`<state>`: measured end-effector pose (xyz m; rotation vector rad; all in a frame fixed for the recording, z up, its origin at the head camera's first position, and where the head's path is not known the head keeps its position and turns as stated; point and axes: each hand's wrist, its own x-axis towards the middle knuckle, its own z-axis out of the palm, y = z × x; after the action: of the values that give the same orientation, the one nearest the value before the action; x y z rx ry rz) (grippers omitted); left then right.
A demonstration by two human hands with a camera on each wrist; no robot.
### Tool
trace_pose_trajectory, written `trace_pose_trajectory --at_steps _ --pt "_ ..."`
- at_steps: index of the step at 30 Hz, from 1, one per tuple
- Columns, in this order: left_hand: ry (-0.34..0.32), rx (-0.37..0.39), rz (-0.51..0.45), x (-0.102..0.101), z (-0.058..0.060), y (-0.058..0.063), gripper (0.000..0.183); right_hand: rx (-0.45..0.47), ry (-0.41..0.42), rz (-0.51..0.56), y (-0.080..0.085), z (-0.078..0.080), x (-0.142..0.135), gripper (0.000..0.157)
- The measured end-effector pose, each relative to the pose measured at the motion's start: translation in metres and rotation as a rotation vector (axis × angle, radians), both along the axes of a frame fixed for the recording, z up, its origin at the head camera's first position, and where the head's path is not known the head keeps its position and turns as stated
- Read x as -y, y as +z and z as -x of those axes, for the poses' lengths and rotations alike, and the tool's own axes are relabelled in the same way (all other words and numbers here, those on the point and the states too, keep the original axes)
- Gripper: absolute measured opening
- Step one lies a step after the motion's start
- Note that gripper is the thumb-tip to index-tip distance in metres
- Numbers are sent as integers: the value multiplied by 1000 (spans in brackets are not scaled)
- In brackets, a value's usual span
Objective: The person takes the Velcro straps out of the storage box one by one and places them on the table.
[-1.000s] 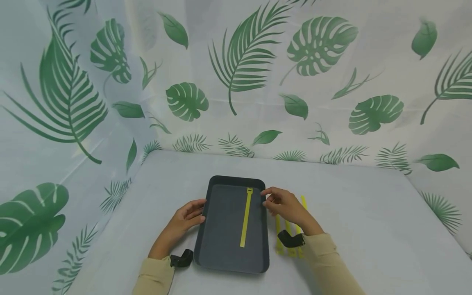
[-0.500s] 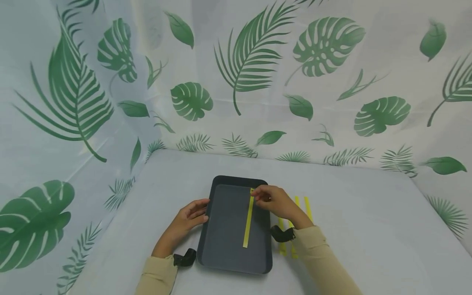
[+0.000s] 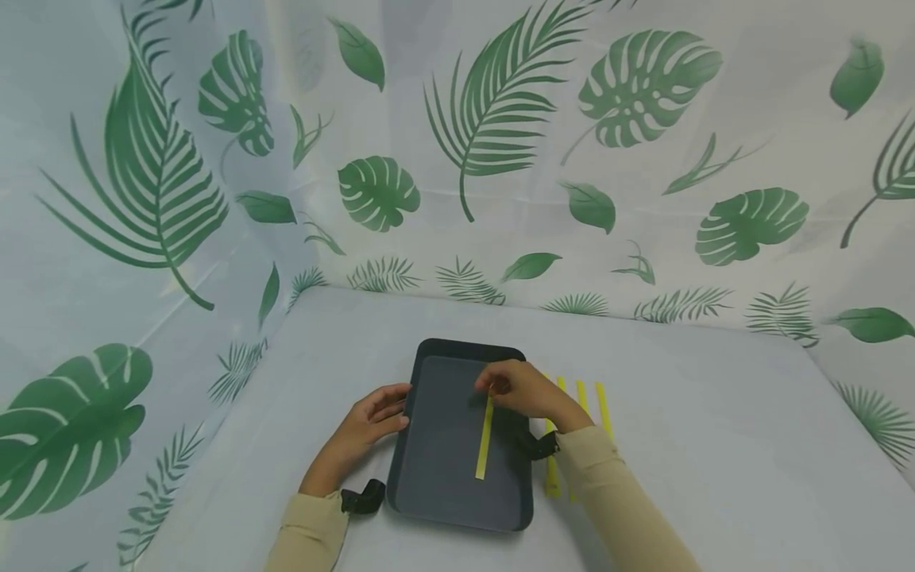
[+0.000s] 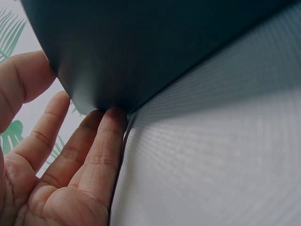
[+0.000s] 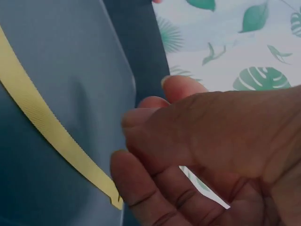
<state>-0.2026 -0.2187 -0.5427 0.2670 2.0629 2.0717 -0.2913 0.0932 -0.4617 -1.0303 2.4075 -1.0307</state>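
Note:
A dark grey rectangular tray (image 3: pixel 443 508) lies in the middle, with one long yellow cable tie (image 3: pixel 484 445) lengthwise inside it. My left hand (image 3: pixel 372 417) rests at the tray's left side; in the left wrist view its fingertips (image 4: pixel 113 122) touch the outer wall, fingers fairly straight. Over the tray's far right part is my right hand (image 3: pixel 525 393), fingers loosely bent, covering the tie's head in the head view. From the right wrist, one fingertip (image 5: pixel 123 165) is right at the head end of the tie (image 5: pixel 66 146), which is not pinched between thumb and fingers.
Several more yellow cable ties (image 3: pixel 605 405) lie side by side on the white table (image 3: pixel 686 429), right of the tray and partly under my right forearm. A black camera mount sits on each wrist. White cloth (image 3: pixel 515 230) with green leaf prints hangs behind and at the left.
My right hand has moved left from the tray's right rim to above the tie's head, hiding it. The left hand stays at the tray's side. The view has shifted slightly.

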Motion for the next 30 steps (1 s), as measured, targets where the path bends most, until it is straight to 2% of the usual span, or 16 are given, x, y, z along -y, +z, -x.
trace_pose_trajectory --at_steps 6,16,30 --pt "-4 -5 3 0 0 -1 63 -18 15 -85 -1 7 9 27" --pt "-10 9 -11 1 0 1 63 -6 -49 -190 -6 10 21 39" --pt "-18 8 -12 1 2 -1 64 -49 -43 -276 -9 11 29 38"
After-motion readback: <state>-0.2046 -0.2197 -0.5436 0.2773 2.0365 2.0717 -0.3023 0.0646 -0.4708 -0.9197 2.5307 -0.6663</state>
